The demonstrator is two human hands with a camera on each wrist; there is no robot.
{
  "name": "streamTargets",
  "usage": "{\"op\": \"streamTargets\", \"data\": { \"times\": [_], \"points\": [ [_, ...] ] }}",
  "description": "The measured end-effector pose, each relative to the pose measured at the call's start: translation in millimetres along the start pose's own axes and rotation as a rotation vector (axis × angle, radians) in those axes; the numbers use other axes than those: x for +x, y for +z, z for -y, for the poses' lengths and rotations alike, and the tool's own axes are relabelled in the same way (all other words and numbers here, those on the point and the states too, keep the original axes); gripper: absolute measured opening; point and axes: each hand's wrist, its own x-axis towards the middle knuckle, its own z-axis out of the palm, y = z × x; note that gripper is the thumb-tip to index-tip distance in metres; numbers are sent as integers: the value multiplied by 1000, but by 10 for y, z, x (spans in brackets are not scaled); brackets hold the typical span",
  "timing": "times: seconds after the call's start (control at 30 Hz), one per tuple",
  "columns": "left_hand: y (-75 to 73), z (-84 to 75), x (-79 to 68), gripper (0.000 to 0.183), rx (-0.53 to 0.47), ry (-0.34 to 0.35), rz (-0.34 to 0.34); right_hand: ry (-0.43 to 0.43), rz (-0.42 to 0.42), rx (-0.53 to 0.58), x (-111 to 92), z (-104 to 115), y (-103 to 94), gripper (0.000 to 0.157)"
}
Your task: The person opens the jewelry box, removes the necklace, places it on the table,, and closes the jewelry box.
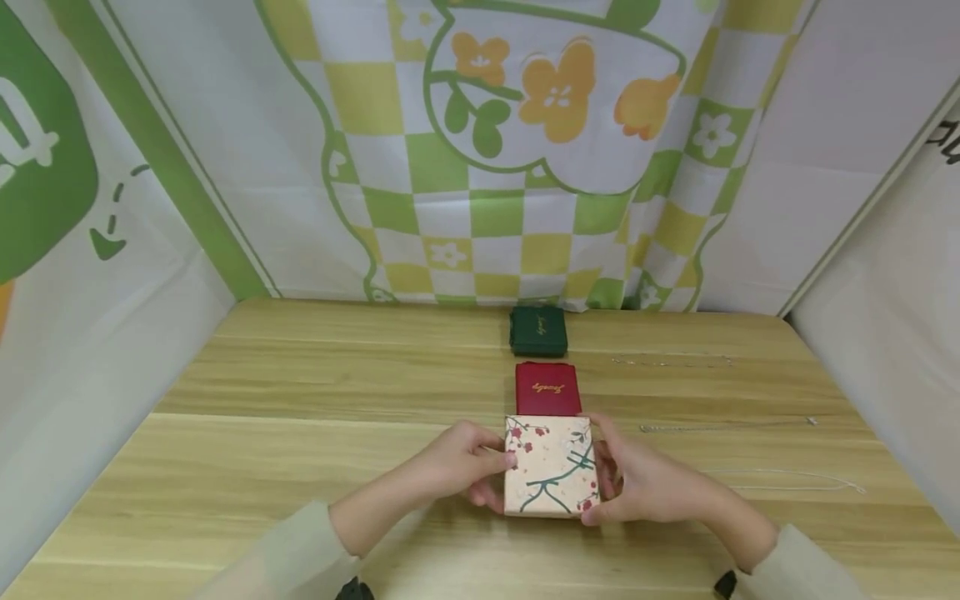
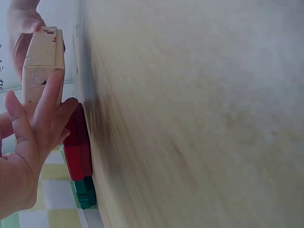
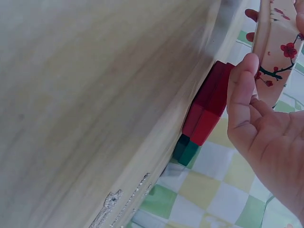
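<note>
Both hands hold a cream gift box printed with red blossoms and dark green branches. The left hand grips its left side, with the thumb on the lid's edge and fingers lower down. On the opposite side, the right hand has its thumb at the near corner and fingers along the side. Both wrist views show the box raised off the tabletop, fingertips under its lower edge. Just beyond it lies a red box with gold script, partly covered by the cream box in the head view.
Behind the red box, a dark green box stands near the table's back edge. Three silver chains lie spread on the right: a far one, a middle one and a near one. A checked floral curtain hangs behind the wooden table.
</note>
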Motion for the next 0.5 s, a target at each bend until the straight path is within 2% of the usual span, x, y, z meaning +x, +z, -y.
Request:
{"op": "streamTargets", "data": {
  "times": [0.3, 0.5],
  "points": [
    [47, 54, 67, 61, -36, -46, -12, 74, 40, 23, 9, -23, 32, 116],
    [61, 115, 91, 54, -96, -71, 0, 96, 70, 32, 22, -29, 60, 116]
  ]
}}
